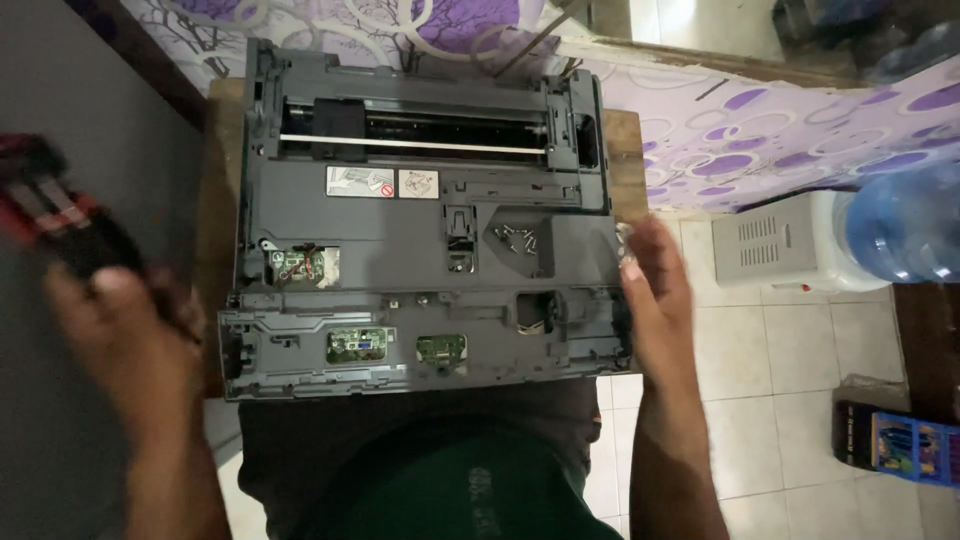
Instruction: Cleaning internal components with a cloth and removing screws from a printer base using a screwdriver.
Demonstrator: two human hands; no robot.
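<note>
Head view: printer chassis [420, 270] between hands, right hand [655, 300] touching.

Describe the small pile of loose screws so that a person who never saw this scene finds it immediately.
Start at the opened dark grey printer on the small wooden table. Near its right edge, just left of the right hand, is a shallow recess. The screws lie there: small, silvery and loose, unlike the green circuit boards fixed along the front.

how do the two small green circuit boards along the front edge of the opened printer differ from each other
The left green board is wider and sits in a pale, whitish frame; the right green board is smaller and sits directly in dark grey plastic. Both lie flat, exposed, along the front edge of the grey printer.
</note>
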